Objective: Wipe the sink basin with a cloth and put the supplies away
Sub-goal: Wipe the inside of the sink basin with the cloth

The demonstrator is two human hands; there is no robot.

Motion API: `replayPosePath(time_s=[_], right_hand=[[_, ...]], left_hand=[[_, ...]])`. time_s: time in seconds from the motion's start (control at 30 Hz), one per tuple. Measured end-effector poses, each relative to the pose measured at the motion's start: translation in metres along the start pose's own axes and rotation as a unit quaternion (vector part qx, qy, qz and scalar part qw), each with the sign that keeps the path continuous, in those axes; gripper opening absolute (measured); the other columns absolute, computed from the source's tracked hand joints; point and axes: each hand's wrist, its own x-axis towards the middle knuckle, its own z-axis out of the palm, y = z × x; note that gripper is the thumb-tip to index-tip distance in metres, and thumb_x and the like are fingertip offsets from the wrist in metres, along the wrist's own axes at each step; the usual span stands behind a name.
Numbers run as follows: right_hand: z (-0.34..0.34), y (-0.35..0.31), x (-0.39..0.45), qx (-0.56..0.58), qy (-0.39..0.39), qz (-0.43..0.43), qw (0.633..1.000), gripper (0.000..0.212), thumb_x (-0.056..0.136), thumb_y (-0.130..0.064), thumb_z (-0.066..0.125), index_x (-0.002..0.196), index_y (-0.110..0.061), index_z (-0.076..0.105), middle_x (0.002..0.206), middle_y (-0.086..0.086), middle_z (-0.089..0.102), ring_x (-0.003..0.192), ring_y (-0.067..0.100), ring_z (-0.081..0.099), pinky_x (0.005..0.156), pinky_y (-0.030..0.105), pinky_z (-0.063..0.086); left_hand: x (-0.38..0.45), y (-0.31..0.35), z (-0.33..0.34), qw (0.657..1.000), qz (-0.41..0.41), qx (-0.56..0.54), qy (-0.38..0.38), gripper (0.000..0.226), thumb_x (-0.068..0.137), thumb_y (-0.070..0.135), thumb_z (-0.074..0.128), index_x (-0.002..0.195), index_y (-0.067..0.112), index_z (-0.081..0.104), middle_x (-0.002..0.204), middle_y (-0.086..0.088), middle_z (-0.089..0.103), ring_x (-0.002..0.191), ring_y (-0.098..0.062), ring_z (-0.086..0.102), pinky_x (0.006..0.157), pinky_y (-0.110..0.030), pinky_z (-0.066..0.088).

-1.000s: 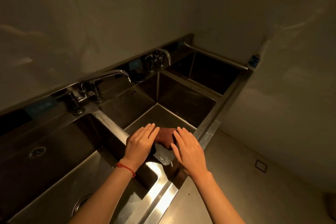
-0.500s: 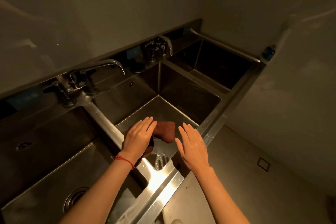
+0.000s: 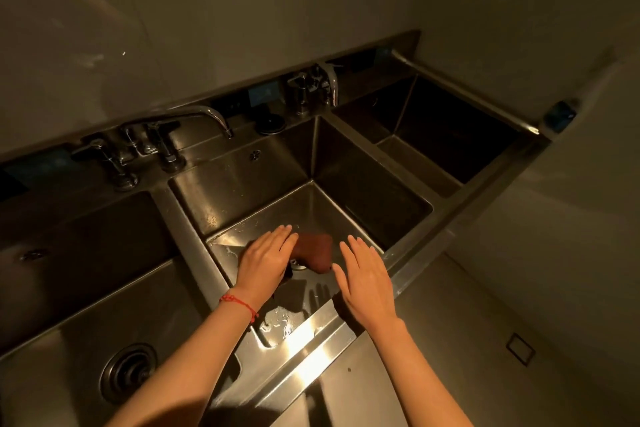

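Note:
A brown cloth [image 3: 317, 250] lies on the floor of the middle steel sink basin [image 3: 242, 177], near the drain. My left hand [image 3: 265, 260], with a red string on its wrist, is flat and palm down, its fingertips over the cloth's left edge; whether it touches the cloth I cannot tell. My right hand [image 3: 365, 279] hovers flat, fingers apart, just right of the cloth above the basin's front rim, holding nothing.
A left basin with a round drain [image 3: 128, 373] and a darker right basin [image 3: 446, 135] flank the middle one. Two faucets [image 3: 207, 114] [image 3: 327, 80] stand on the back ledge. A small blue item [image 3: 561, 113] sits at the far right corner. Floor lies to the right.
The view has shifted, bringing the basins more to the centre. Both hands stay flat over the middle basin, and the right hand has drifted slightly away from the cloth.

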Motion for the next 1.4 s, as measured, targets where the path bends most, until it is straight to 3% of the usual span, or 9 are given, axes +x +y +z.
replayPosePath(time_s=[0.2, 0.47, 0.73, 0.8, 0.83, 0.93, 1.0, 1.23, 1.4], right_hand=[[0.009, 0.011, 0.01, 0.006, -0.034, -0.001, 0.999, 0.048, 0.096, -0.039, 0.038, 0.134, -0.01, 0.046, 0.142, 0.012, 0.043, 0.134, 0.028, 0.034, 0.11, 0.039, 0.007], [0.023, 0.01, 0.028, -0.002, -0.024, 0.019, 1.0, 0.042, 0.093, -0.034, 0.047, 0.126, -0.008, 0.054, 0.134, 0.014, 0.052, 0.127, 0.031, 0.044, 0.108, 0.046, 0.016], [0.037, 0.003, 0.042, 0.006, -0.036, 0.029, 0.999, 0.042, 0.094, -0.035, 0.044, 0.128, -0.01, 0.052, 0.136, 0.012, 0.05, 0.13, 0.028, 0.04, 0.11, 0.044, 0.009], [0.041, 0.002, 0.043, 0.008, -0.039, 0.033, 0.999, 0.042, 0.095, -0.035, 0.043, 0.129, -0.01, 0.051, 0.137, 0.012, 0.049, 0.132, 0.027, 0.038, 0.111, 0.043, 0.008], [0.042, 0.002, 0.044, 0.008, -0.04, 0.033, 0.999, 0.043, 0.095, -0.035, 0.042, 0.129, -0.01, 0.051, 0.138, 0.012, 0.049, 0.132, 0.027, 0.037, 0.112, 0.042, 0.007], [0.044, 0.004, 0.045, 0.008, -0.04, 0.043, 0.998, 0.045, 0.096, -0.037, 0.038, 0.131, -0.011, 0.049, 0.139, 0.011, 0.047, 0.134, 0.025, 0.035, 0.113, 0.04, 0.007], [0.046, 0.004, 0.046, 0.014, -0.039, 0.05, 0.998, 0.045, 0.096, -0.038, 0.039, 0.13, -0.011, 0.05, 0.139, 0.011, 0.047, 0.134, 0.025, 0.035, 0.113, 0.039, 0.007], [0.052, 0.005, 0.053, 0.011, -0.07, 0.043, 0.997, 0.046, 0.096, -0.039, 0.037, 0.132, -0.012, 0.048, 0.141, 0.009, 0.045, 0.136, 0.022, 0.031, 0.114, 0.036, 0.002], [0.053, 0.004, 0.054, 0.003, -0.076, 0.04, 0.996, 0.044, 0.096, -0.037, 0.039, 0.129, -0.011, 0.051, 0.138, 0.009, 0.048, 0.134, 0.022, 0.035, 0.114, 0.037, 0.005]], left_hand=[[0.01, -0.001, 0.022, 0.999, -0.02, 0.005, -0.049, 0.064, 0.024, -0.001, 0.094, 0.085, 0.001, 0.077, 0.09, -0.012, 0.077, 0.08, -0.023, 0.076, 0.066, -0.035, 0.061], [0.023, -0.02, 0.054, 0.995, -0.03, 0.017, -0.096, 0.06, 0.023, 0.002, 0.094, 0.081, 0.003, 0.078, 0.087, -0.01, 0.078, 0.077, -0.02, 0.076, 0.063, -0.03, 0.061], [0.031, -0.034, 0.085, 0.99, -0.068, 0.015, -0.126, 0.061, 0.017, 0.0, 0.093, 0.076, 0.0, 0.076, 0.08, -0.012, 0.077, 0.072, -0.022, 0.076, 0.059, -0.031, 0.06], [0.033, -0.035, 0.095, 0.988, -0.086, 0.017, -0.129, 0.056, 0.029, -0.003, 0.091, 0.082, -0.002, 0.076, 0.087, -0.016, 0.077, 0.078, -0.025, 0.076, 0.065, -0.032, 0.061], [0.035, -0.035, 0.099, 0.987, -0.094, 0.006, -0.131, 0.051, 0.045, -0.004, 0.087, 0.095, -0.003, 0.074, 0.1, -0.019, 0.074, 0.09, -0.028, 0.074, 0.077, -0.034, 0.06], [0.037, -0.04, 0.118, 0.977, -0.115, 0.012, -0.179, 0.049, 0.093, 0.004, 0.047, 0.141, 0.005, 0.041, 0.149, -0.013, 0.042, 0.137, -0.021, 0.042, 0.114, -0.03, 0.031], [0.037, -0.042, 0.129, 0.972, -0.138, 0.013, -0.187, 0.05, 0.097, 0.008, 0.039, 0.146, 0.01, 0.03, 0.152, -0.008, 0.035, 0.14, -0.019, 0.034, 0.115, -0.028, 0.026], [0.03, -0.053, 0.165, 0.956, -0.197, 0.042, -0.212, 0.05, 0.097, 0.007, 0.041, 0.145, 0.006, 0.029, 0.153, -0.012, 0.032, 0.143, -0.022, 0.029, 0.116, -0.031, 0.027], [0.029, -0.062, 0.182, 0.947, -0.252, 0.051, -0.194, 0.041, 0.097, 0.004, 0.036, 0.137, 0.005, 0.044, 0.142, -0.013, 0.049, 0.132, -0.024, 0.046, 0.106, -0.032, 0.04]])
